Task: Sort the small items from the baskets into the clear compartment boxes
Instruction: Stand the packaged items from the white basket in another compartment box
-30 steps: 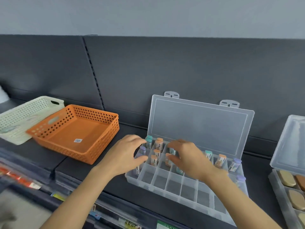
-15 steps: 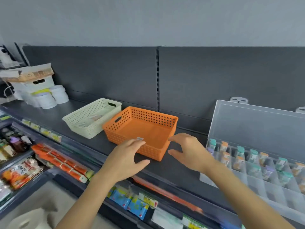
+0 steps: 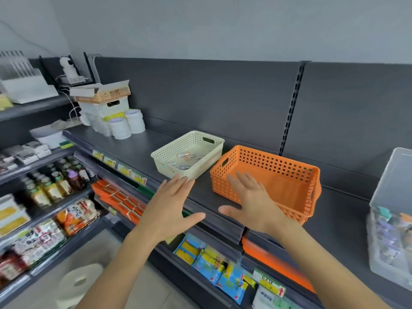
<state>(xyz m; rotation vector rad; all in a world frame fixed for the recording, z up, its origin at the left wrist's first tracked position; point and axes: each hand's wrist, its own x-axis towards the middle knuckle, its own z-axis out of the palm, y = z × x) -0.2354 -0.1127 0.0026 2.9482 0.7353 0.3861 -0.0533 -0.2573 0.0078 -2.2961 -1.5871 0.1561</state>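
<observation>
A shelf [image 3: 138, 150] is carrying a clear compartment box [image 3: 379, 241] at far right, and an orange basket [image 3: 278, 172] beside a cream basket [image 3: 189, 141]. The left hand [image 3: 169, 208] and right hand [image 3: 254, 201] are hovering before them, fingers spread flat, holding nothing. Small items [image 3: 185, 159] are lying in the cream basket.

1. Clear compartment box [image 3: 392, 179]: cut off by the right frame edge; capped vials [image 3: 388, 230] inside are blurred.
2. Cream basket [image 3: 207, 139]: contents [image 3: 184, 160] too small to identify.
3. Orange basket [image 3: 278, 161]: near wall partly hidden behind the right hand [image 3: 252, 201].
4. Left hand [image 3: 169, 204]: fingertip contact with the cream basket cannot be determined.
5. Shelf-edge labels [image 3: 138, 177]: text illegible.
</observation>
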